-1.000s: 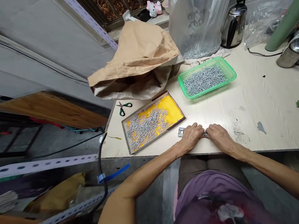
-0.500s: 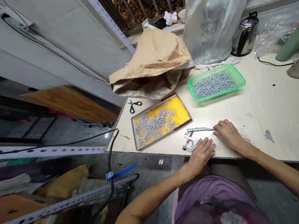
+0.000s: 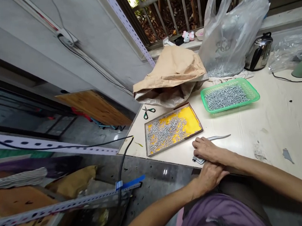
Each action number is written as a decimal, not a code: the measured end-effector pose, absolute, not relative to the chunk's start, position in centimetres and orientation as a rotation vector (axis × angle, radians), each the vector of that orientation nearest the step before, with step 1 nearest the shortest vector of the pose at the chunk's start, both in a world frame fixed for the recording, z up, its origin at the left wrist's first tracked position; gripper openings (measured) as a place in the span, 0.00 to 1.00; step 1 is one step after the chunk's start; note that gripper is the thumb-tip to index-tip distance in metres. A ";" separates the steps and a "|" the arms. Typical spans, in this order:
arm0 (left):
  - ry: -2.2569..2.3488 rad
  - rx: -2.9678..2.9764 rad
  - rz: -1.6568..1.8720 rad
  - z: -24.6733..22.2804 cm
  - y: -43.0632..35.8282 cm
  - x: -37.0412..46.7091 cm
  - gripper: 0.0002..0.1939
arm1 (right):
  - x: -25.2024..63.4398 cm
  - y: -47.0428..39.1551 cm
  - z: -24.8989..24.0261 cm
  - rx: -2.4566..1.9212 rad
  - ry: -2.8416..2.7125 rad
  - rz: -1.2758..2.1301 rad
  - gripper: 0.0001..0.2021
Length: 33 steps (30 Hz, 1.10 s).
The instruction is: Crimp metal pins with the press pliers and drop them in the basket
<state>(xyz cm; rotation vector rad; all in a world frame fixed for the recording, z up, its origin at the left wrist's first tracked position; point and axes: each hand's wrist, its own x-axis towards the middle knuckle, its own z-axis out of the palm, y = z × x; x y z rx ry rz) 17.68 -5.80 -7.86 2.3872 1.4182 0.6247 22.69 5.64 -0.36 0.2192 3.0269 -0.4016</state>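
Observation:
At the front edge of the table lies a metal lever tool point(image 3: 218, 137) with a long curved handle pointing right. My right hand point(image 3: 207, 149) is curled over its body, fingers bent around it, so the middle of the tool is hidden. A small bent metal end shows below those fingers. My left hand point(image 3: 210, 179) is just beneath the right, at the table edge, its fingers partly covered by the right hand and wrist. Behind both hands sits a shallow tray point(image 3: 174, 145) lined in yellow, holding many small silvery metal pins point(image 3: 165, 131).
A green basket point(image 3: 231, 109) of similar pins stands behind on the right. Green-handled scissors point(image 3: 148, 111) lie left of the tray. Farther back are a brown paper bag point(image 3: 173, 66), a clear plastic bag point(image 3: 229, 47) and a metal kettle point(image 3: 260, 52). A black cable point(image 3: 124, 155) hangs over the left edge.
My right hand has left the handle's end and moved left onto the tool's body. My left hand has drawn back toward me, under the right. The camera view has shifted.

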 end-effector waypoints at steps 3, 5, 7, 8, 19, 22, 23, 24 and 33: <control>1.404 2.460 0.644 -8.6 -5.6 17.6 0.17 | 21.3 5.9 -1.2 0.124 3.036 -0.323 0.10; 1.405 2.492 0.647 -8.8 -5.6 17.5 0.17 | 21.2 6.3 -2.0 0.086 3.068 -0.307 0.10; 1.414 2.505 0.640 -8.8 -5.6 17.6 0.17 | 21.5 6.2 -3.0 0.057 3.134 -0.315 0.10; 1.434 2.503 0.639 -8.8 -5.7 17.7 0.17 | 21.7 5.9 -3.4 0.035 3.195 -0.341 0.10; 1.429 2.460 0.682 -5.2 -4.7 16.0 0.18 | 22.9 11.2 3.5 0.586 3.972 -0.529 0.09; 1.820 2.344 0.915 -3.6 -1.4 12.4 0.13 | 25.2 17.1 5.3 1.111 3.916 -0.205 0.09; 2.018 2.232 0.901 -3.1 0.1 10.9 0.11 | 26.0 18.5 5.5 1.247 3.827 -0.113 0.10; 2.204 2.112 0.856 -2.7 1.5 9.4 0.09 | 26.8 19.5 5.6 1.377 3.737 -0.041 0.11; 2.585 1.624 0.346 -2.9 7.8 3.2 0.07 | 30.9 12.6 1.3 1.115 3.529 -0.594 0.15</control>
